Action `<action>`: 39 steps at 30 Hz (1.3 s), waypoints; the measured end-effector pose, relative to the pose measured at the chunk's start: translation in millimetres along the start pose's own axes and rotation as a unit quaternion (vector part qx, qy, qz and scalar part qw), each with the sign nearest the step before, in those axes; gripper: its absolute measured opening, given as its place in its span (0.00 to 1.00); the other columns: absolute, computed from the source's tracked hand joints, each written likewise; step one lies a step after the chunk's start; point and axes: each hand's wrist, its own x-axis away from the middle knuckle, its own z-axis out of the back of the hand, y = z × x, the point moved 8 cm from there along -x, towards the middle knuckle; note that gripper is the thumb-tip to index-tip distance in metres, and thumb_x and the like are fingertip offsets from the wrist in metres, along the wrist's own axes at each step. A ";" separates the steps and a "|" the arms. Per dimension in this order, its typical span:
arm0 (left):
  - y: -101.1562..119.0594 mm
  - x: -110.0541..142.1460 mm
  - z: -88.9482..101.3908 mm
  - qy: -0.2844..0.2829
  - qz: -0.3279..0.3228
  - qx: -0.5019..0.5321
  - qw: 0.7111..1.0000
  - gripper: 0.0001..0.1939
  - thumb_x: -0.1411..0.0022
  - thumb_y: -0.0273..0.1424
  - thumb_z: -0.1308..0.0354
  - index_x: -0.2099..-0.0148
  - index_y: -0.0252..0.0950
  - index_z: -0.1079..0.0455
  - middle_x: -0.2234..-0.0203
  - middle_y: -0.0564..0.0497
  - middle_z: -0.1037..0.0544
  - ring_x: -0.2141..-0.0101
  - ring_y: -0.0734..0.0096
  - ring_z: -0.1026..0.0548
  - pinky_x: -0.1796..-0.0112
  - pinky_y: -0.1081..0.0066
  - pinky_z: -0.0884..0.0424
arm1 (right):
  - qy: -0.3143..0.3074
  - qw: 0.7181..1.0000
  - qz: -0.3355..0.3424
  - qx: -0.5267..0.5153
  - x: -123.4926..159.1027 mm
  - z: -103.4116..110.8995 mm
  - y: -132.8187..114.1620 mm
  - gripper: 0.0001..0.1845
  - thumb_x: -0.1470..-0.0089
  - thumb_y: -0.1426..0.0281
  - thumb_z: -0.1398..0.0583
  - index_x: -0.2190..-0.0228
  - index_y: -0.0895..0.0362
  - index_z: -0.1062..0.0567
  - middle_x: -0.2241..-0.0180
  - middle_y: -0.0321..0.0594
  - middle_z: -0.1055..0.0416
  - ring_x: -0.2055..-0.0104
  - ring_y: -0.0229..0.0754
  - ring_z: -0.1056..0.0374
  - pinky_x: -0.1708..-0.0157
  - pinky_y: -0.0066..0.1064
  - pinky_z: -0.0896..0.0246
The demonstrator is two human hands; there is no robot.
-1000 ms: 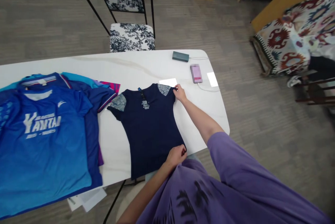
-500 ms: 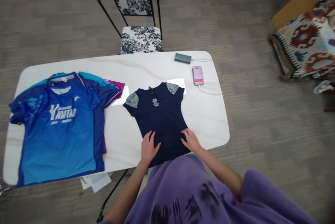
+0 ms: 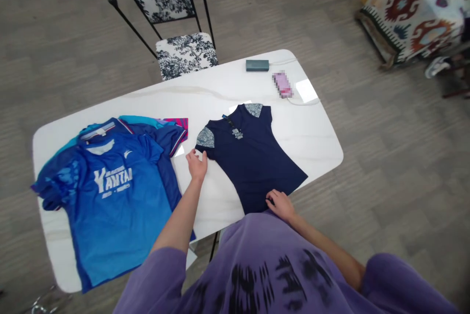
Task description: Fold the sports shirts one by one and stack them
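And here's the navy shirt (image 3: 253, 162), flat on the right part of the white table (image 3: 316, 150), collar pointing far and a touch left, hem near, long axis slanting far-left to near-right! Left hand (image 3: 197, 165), half open, fingertips right at the left sleeve's edge; pinching or only touching, I can't tell. Right hand (image 3: 281, 205), loosely curled, lies by the hem; its grip's unclear.

Navy short-sleeved shirt (image 3: 253, 162), spread flat, with grey-patterned shoulders (image 3: 205, 137) and a pale neckline print (image 3: 237, 133); one sleeve lies at the left grip (image 3: 198, 167), the lower body at the right grip (image 3: 282, 205).
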 end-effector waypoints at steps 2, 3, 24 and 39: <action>-10.7 -44.1 7.5 -0.020 0.026 -0.039 0.999 0.32 0.26 0.48 0.35 0.30 0.35 0.30 0.37 0.32 0.25 0.41 0.48 0.19 0.34 0.49 0.24 | -0.001 1.000 -0.029 -0.007 2.0 -40.0 -42.8 0.04 0.30 0.63 0.37 0.55 0.47 0.23 0.55 0.39 0.20 0.52 0.50 0.24 0.49 0.39 0.36; -13.7 -58.9 8.4 -0.036 0.026 -0.063 0.997 0.32 0.27 0.51 0.33 0.33 0.35 0.28 0.39 0.32 0.23 0.40 0.45 0.20 0.34 0.48 0.25 | 0.001 0.999 -0.047 -0.007 3.7 -58.7 -60.4 0.06 0.31 0.62 0.35 0.54 0.47 0.24 0.54 0.39 0.20 0.51 0.51 0.24 0.50 0.39 0.36; -26.2 -58.4 7.0 -0.164 0.025 0.009 0.986 0.16 0.32 0.44 0.33 0.50 0.38 0.22 0.62 0.45 0.14 0.50 0.49 0.13 0.48 0.56 0.15 | 0.105 0.976 -0.192 0.003 62.0 -159.6 -97.6 0.05 0.29 0.72 0.40 0.54 0.52 0.24 0.49 0.47 0.23 0.46 0.52 0.32 0.46 0.38 0.41; 103.4 -83.2 -27.9 -0.164 -0.063 0.119 0.977 0.14 0.21 0.33 0.38 0.40 0.35 0.35 0.59 0.49 0.17 0.66 0.70 0.14 0.61 0.65 0.12 | 0.306 0.913 -0.142 -0.229 113.2 -74.8 -27.3 0.14 0.26 0.67 0.46 0.55 0.48 0.20 0.51 0.46 0.25 0.45 0.52 0.24 0.39 0.48 0.28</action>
